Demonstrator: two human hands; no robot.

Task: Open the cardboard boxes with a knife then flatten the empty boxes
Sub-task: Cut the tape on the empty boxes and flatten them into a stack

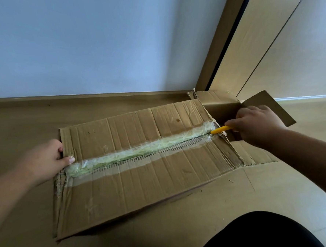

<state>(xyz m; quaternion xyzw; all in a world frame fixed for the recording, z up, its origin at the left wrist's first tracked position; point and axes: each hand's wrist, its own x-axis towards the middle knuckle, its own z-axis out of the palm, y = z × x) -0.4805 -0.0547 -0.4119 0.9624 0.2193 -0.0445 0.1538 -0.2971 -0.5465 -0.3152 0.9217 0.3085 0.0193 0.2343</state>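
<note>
A large cardboard box [138, 174] lies on the floor with its taped top facing up. A wide strip of clear tape [141, 151] runs along the centre seam from left to right. My right hand [255, 125] grips a yellow knife [221, 129] whose tip meets the right end of the taped seam. My left hand [44, 161] holds the box's left edge, thumb pressing on top near the tape's left end. A second cardboard box [222, 108] with raised flaps stands behind my right hand.
A pale wall [96, 41] with a skirting board runs behind the box. A wooden door frame [228, 43] rises at the right. Light floor [277, 192] spreads in front and to the right. A dark-clothed knee [260, 233] fills the bottom edge.
</note>
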